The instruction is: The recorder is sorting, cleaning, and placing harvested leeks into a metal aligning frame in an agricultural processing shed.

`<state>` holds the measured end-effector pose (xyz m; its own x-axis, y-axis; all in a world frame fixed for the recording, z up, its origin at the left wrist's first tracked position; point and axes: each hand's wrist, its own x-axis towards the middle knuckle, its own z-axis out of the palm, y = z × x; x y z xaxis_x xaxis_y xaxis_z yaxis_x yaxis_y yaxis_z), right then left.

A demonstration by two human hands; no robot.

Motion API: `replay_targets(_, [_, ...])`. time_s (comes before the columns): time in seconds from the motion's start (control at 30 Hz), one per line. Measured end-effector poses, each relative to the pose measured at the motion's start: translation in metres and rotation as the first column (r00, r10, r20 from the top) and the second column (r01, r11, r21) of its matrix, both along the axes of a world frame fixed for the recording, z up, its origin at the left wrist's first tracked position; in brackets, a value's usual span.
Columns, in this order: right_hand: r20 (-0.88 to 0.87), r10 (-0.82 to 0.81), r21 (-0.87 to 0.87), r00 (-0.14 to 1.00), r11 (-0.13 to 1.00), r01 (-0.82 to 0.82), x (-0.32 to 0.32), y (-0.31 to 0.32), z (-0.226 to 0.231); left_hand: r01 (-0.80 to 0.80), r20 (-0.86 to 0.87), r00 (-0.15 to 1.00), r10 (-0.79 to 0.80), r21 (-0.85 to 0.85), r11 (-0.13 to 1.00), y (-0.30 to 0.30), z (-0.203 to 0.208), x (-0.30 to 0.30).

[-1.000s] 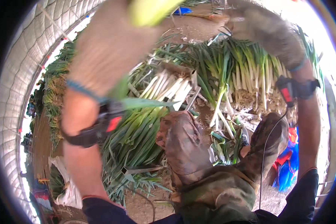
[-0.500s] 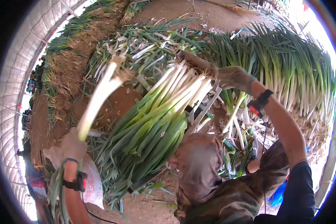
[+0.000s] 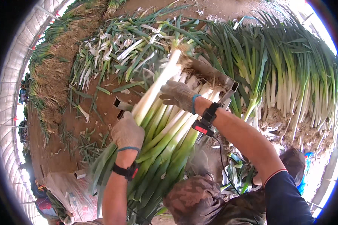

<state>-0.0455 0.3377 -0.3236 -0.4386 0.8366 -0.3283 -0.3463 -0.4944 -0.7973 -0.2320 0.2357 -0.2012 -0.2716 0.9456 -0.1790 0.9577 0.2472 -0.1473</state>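
My gloved left hand (image 3: 128, 131) is closed round a thick leek (image 3: 156, 87), white shaft slanting up with its roots at the far end and green leaves trailing below the hand. My gloved right hand (image 3: 179, 95) rests beside that shaft, fingers stretched toward it and not wrapped round it. Beneath both hands lies a bundle of leeks (image 3: 168, 144), roots away from me and leaves toward me. A metal frame cradles the bundle, with an upright metal plate (image 3: 210, 70) at the root end.
Upright leeks (image 3: 289, 75) stand in a dense row at the right. Trimmed leaves and peelings (image 3: 120, 48) litter the ground beyond the frame. More leeks with dry roots (image 3: 54, 77) are heaped at the far left. A pale plastic sack (image 3: 73, 195) lies near left.
My left hand has brought the leek rightward from the left side over the bundle. My right hand has moved left from the metal plate's right end to beside the leek's shaft.
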Motion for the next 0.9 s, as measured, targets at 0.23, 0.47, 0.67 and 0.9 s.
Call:
replay_targets(0.23, [0.817, -0.425, 0.571, 0.389, 0.505, -0.647, -0.007, 0.013, 0.012, -0.015, 0.030, 0.999, 0.013, 0.078, 0.997, -0.001, -0.003, -0.011])
replay_targets(0.47, [0.936, -0.341, 0.055, -0.088, 0.390, -0.919, -0.035, 0.053, 0.013, -0.051, 0.097, 0.995, 0.036, 0.157, 0.986, -0.002, 0.002, -0.009])
replay_targets(0.67, [0.895, -0.442, 0.286, 0.065, 0.454, -0.844, -0.002, 0.072, -0.015, -0.056, 0.156, 0.987, 0.023, 0.210, 0.976, -0.011, 0.013, -0.006])
replay_targets(0.9, [0.712, -0.535, 0.700, 0.454, 0.502, -0.507, 0.031, 0.041, -0.009, -0.074, 0.059, 0.996, 0.067, 0.128, 0.989, 0.000, -0.004, -0.001])
